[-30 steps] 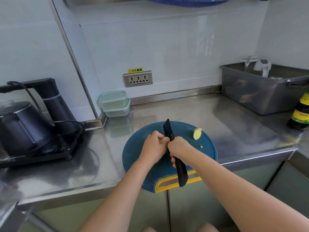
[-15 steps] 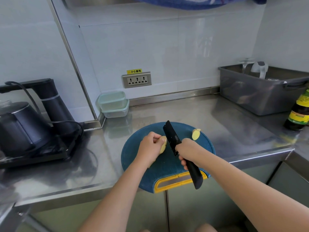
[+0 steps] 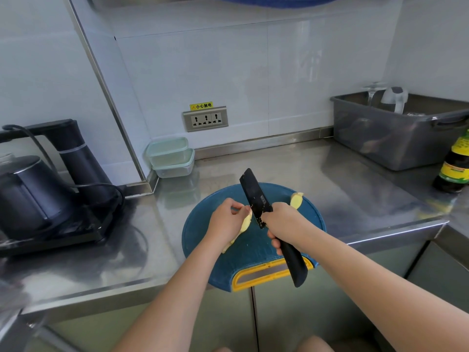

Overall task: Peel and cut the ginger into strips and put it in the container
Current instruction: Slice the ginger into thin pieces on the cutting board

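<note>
I'm seeing the left hand [image 3: 224,219] pinching the ginger [image 3: 245,222] above the cutting board [image 3: 253,247], just left of the knife [image 3: 256,199] the right hand [image 3: 284,223] is gripping; another ginger piece [image 3: 296,200] is lying behind that hand.

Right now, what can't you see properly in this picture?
All in the head view:
1. Ginger piece: mostly covered by the left hand.
2. Second ginger piece: lower end behind the right hand.
3. Bottle: cut off by the right edge.
4. Grey bin contents: blurred through its tinted wall.
</note>
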